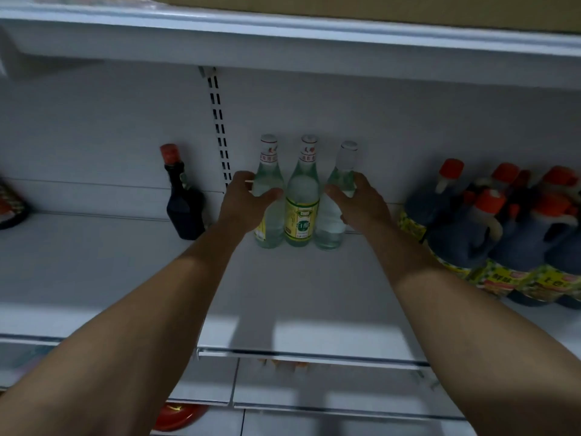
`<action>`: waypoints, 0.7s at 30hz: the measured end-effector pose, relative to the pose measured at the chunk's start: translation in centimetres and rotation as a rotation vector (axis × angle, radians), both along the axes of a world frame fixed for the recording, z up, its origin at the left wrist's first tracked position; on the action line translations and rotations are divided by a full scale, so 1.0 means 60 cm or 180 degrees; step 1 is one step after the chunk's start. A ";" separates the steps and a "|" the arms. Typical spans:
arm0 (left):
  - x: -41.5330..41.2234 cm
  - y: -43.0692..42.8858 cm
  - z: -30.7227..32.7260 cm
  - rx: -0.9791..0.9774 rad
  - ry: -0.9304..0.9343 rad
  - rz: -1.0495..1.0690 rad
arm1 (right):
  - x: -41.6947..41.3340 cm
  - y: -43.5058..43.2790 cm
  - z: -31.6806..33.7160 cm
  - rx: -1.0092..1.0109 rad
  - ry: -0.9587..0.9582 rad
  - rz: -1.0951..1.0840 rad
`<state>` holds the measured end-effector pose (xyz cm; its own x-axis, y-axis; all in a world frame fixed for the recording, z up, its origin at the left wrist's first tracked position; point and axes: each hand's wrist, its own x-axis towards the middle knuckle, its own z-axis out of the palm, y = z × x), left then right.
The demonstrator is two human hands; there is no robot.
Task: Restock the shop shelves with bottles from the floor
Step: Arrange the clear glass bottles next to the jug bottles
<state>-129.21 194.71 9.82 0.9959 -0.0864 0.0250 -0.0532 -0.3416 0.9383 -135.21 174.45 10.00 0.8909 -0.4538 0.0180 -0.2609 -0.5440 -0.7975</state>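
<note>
We have both arms reaching up the middle of the frame to three clear bottles standing upright in a row at the back of the shelf [94, 262]. Our left hand [248, 202] curls around the left bottle [267, 190] at its shoulder, thumb across the front and fingers behind, so it has hold of that one. Our right hand [358, 202] wraps the right bottle [338, 196] the same way from the other side. The middle bottle [303, 196] stands free between them, touching or nearly touching its neighbours; we cannot tell which.

All three have their long axis vertical, necks toward the top of the frame, and they lie straight ahead of the hands, so any nudge goes along the shelf, toward or away from the back wall. Each hand is equally near its own bottle.

A dark bottle [182, 202] stands apart at centre left, and a cluster of orange-capped jugs [490, 234] fills the right edge. The shelf between us and the row is bare.
</note>
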 end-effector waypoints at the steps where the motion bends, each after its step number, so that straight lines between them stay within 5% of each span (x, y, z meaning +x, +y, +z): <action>1: 0.004 -0.003 -0.002 -0.0012 -0.0018 0.0024 | 0.005 -0.001 -0.002 -0.0056 0.0012 0.0000; 15: -0.005 -0.004 -0.003 0.0178 0.0134 -0.0218 | 0.002 -0.001 0.006 0.0222 0.0229 -0.0192; 21: -0.058 0.017 0.018 0.0214 0.0260 -0.0151 | -0.042 0.018 0.011 -0.0128 0.0269 -0.0400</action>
